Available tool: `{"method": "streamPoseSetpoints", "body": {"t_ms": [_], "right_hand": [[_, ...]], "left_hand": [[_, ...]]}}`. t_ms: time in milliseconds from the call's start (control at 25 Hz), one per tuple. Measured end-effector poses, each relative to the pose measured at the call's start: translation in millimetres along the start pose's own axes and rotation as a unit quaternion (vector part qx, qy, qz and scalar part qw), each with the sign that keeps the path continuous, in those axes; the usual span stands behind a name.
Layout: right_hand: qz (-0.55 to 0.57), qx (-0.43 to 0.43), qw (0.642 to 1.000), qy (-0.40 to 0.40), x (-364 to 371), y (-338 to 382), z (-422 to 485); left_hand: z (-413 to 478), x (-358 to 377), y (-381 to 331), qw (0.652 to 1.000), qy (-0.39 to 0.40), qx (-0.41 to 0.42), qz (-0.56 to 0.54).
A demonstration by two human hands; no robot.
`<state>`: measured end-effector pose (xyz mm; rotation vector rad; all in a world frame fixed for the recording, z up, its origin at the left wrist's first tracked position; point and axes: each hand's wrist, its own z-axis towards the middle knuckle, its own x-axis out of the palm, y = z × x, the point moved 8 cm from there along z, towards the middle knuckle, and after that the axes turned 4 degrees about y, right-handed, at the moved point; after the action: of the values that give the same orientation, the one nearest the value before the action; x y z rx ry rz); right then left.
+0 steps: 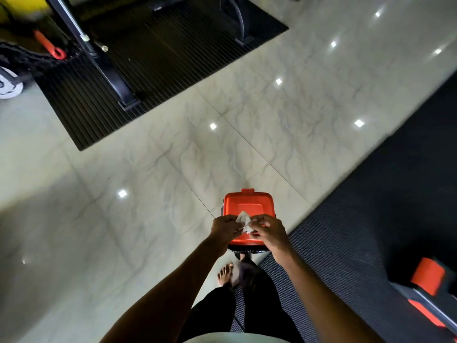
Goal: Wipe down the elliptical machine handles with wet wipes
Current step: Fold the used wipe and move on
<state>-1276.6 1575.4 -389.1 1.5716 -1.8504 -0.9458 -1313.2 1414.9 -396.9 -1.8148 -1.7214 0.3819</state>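
Over the orange-lidded bin [248, 206], which stands on the pale tiled floor [148, 194], the left hand [225, 230] and right hand [268, 230] pinch a crumpled white wet wipe [243, 220] between their fingertips. The bin's lid looks shut. No elliptical handles show near the bin, so whether wiping is finished cannot be told; judging by the crumpled wipe above the bin, this seems the disposal step, with dropping it in yet to do.
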Motion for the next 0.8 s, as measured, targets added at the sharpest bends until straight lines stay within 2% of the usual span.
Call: {"method": "streamPoseSetpoints", "body": {"t_ms": [560, 800], "right_hand": [[0.027, 0.072, 0.996, -0.042, -20.8, -71.2, 54.6], [-0.045, 0.067, 0.996, -0.047, -23.6, -100.6, 72.6]], "left_hand": [[58.2, 17.1, 40.0, 0.997, -0.049, -0.061, 0.025], [80.7, 15.0, 57.3, 0.994, -0.056, -0.084, 0.047]]}}
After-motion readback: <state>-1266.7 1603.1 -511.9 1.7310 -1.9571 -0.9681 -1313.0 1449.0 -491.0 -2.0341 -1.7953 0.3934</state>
